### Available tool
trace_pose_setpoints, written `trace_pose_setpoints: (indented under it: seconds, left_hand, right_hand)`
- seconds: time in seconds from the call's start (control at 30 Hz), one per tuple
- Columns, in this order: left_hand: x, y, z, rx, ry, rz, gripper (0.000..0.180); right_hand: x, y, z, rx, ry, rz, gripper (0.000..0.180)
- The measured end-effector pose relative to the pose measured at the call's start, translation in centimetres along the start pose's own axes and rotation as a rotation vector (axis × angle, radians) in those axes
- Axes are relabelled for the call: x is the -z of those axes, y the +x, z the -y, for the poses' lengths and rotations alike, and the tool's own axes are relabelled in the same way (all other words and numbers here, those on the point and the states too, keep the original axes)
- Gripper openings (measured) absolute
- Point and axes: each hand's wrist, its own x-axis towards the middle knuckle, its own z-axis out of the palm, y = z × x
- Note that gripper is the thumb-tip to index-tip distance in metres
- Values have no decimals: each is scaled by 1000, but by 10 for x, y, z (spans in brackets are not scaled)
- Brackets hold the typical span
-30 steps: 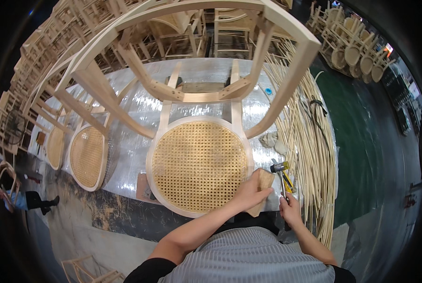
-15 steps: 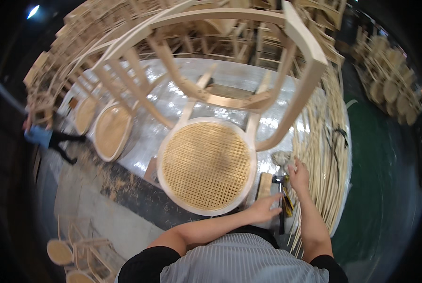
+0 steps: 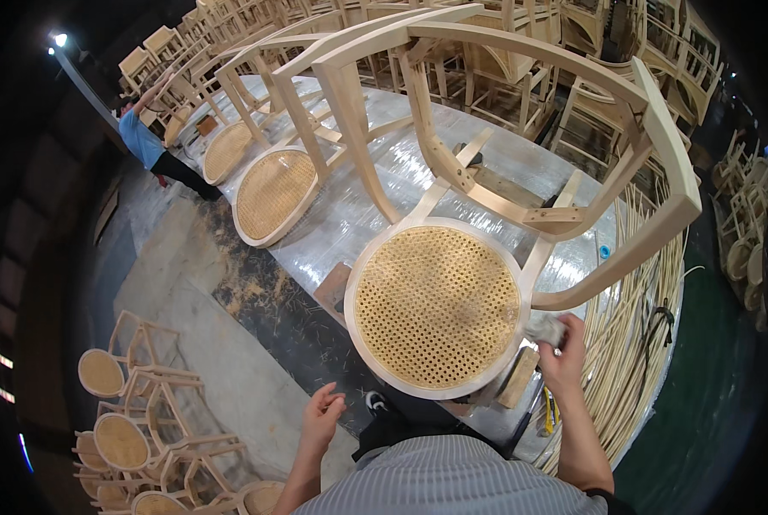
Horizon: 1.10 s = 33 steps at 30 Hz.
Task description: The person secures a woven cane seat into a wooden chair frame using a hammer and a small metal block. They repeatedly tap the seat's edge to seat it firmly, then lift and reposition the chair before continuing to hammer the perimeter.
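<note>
Chair (image 3: 435, 309) on table (image 3: 315, 240), canes (image 3: 628, 326) right, block (image 3: 519, 378) between

- Chair (image 3: 497, 203): pale bare wood, on the plastic-covered table (image 3: 320, 245); round seat face up at the near side.
- Seat panel (image 3: 435, 305): tan woven cane, open holes, fills the frame; darker patch toward the middle. Pale wood rim (image 3: 350, 309) all round.
- Curved rail (image 3: 521, 41): raised beyond the seat, bent to an arc.
- Cloth (image 3: 542, 328): greyish-white, crumpled, in the right hand (image 3: 564, 356) — just beside the rim's right edge; contact unclear.
</note>
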Motion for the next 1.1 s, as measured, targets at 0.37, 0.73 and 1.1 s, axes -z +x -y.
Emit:
trace_pose_setpoints:
  seconds: [0.37, 0.73, 1.1]
  left_hand:
    - [141, 109, 40, -1, 678, 167, 51]
    - [253, 245, 6, -167, 387, 84, 48]
    - [247, 264, 7, -55, 486, 271, 50]
  right_hand:
    - [-175, 190, -51, -62, -729, -18, 32]
    - [-402, 99, 16, -103, -616, 361, 19]
    - [-317, -40, 43, -107, -763, 841, 35]
